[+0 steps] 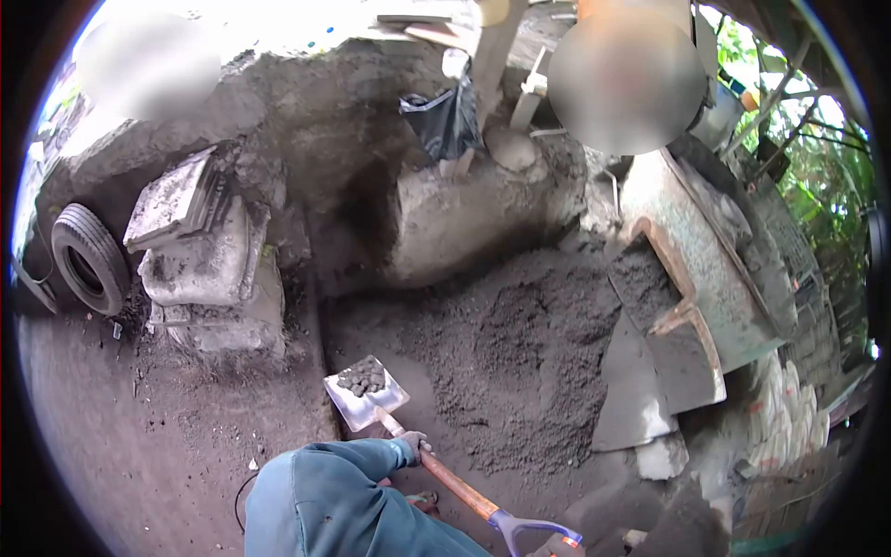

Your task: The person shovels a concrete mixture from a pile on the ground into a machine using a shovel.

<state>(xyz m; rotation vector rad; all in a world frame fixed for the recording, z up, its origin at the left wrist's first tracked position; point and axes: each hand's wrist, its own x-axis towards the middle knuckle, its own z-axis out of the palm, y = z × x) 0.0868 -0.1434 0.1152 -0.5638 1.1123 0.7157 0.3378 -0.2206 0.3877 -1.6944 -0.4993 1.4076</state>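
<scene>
A shovel (pixel 455 485) slants across the lower middle, with a wooden shaft and a blue D-shaped grip (pixel 520 524). Its pale metal blade (pixel 355 408) points up and to the left, carrying a small heap of dark grey lumps (pixel 363 376). My left hand (pixel 418 446), coming out of a blue-green sleeve, is closed round the shaft just below the blade. At the bottom edge my right hand (pixel 560 546) is wrapped on the D-shaped grip; only part of it shows. A broad pile of dark, crumbly material (pixel 529 353) lies right of the blade.
Stacked dusty sacks (pixel 200 269) and a tyre (pixel 90 258) stand at the left. Behind the pile is a rounded earthen block (pixel 483 223) with a black plastic bag (pixel 444 125) above it. Rusty metal sheeting (pixel 705 269) leans at the right, near flat plates (pixel 631 390).
</scene>
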